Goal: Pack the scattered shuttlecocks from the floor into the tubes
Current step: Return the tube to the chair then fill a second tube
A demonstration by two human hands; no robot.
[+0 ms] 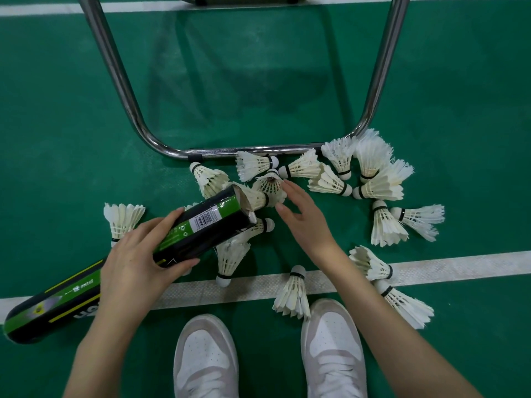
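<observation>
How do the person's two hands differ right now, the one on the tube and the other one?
The left hand grips the green and black tube around its middle, fingers curled; the right hand holds nothing, fingers spread. The left hand sits back from the tube's open end, while the right hand reaches to the shuttlecock poking out of that end. Both are bare.

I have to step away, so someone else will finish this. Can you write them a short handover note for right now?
Left hand grips the tube, tilted, open end toward the pile.
Right hand is open, fingers at a shuttlecock sticking out of the tube mouth, no grip visible.
Done: at most that one shuttlecock partly in; the tube's inside is hidden.
Left: many loose shuttlecocks lie on the green floor, some by the chair frame.
</observation>
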